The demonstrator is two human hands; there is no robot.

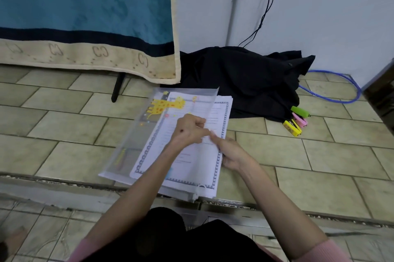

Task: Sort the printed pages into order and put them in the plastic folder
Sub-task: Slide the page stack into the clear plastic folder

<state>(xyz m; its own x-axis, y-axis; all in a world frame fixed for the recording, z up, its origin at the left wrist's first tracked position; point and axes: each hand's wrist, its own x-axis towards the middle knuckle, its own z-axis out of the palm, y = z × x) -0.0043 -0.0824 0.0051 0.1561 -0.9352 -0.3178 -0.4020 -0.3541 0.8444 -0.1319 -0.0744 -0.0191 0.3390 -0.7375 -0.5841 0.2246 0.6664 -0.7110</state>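
Observation:
A clear plastic folder (140, 133) with a yellow giraffe print lies on the tiled floor in front of me. A stack of printed pages (187, 168) with a blue patterned border sits partly inside it, the right edge sticking out. My left hand (189, 129) pinches the folder's translucent upper flap near its open right edge. My right hand (230, 153) grips the right edge of the page stack, forefinger stretched toward the left hand.
A black cloth (245, 80) lies just behind the folder. Green, pink and yellow staplers or clips (297, 121) sit to the right. A blue cable (334, 89) loops by the wall. A teal blanket (85, 16) hangs at the back left. A raised floor ridge (64, 183) runs across below the folder.

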